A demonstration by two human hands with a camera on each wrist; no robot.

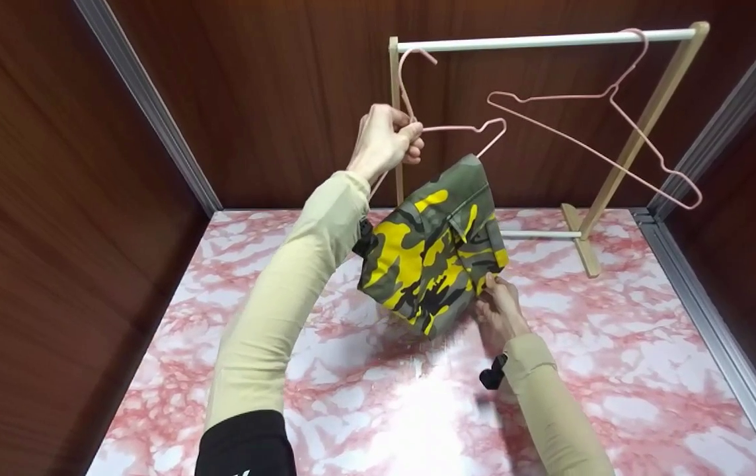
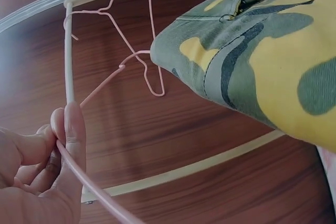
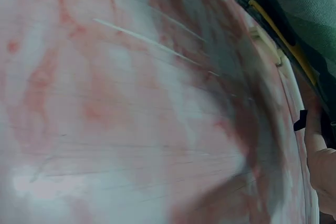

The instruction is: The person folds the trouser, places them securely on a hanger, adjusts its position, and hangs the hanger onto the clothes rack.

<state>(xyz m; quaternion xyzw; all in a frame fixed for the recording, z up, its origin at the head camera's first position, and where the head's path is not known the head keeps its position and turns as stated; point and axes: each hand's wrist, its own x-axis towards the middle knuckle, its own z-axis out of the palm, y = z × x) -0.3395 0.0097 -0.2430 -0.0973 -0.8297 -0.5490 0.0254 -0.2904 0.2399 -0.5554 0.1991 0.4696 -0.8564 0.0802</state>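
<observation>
My left hand [image 1: 388, 140] pinches a pink wire hanger [image 1: 460, 127] just below its hook, in front of the rack's left post. One shoulder of that hanger runs into the upper corner of a camouflage garment [image 1: 427, 254] in green, grey, black and yellow; the part inside is hidden by cloth. The garment hangs tilted above the table. At its lower right edge, my right hand [image 1: 502, 305] grips the cloth, thumb on the near side. In the right wrist view a dark hem [image 3: 283, 30] with a yellow patch shows above the fingers.
Behind stands a rack with a white top rail [image 1: 536, 42] and wooden posts [image 1: 649, 125]. A second pink hanger [image 1: 563, 97] hangs at the rail's right end. The tabletop [image 1: 629, 370] has a red-and-white marbled surface, with brown wood-grain panels [image 1: 272, 99] around it.
</observation>
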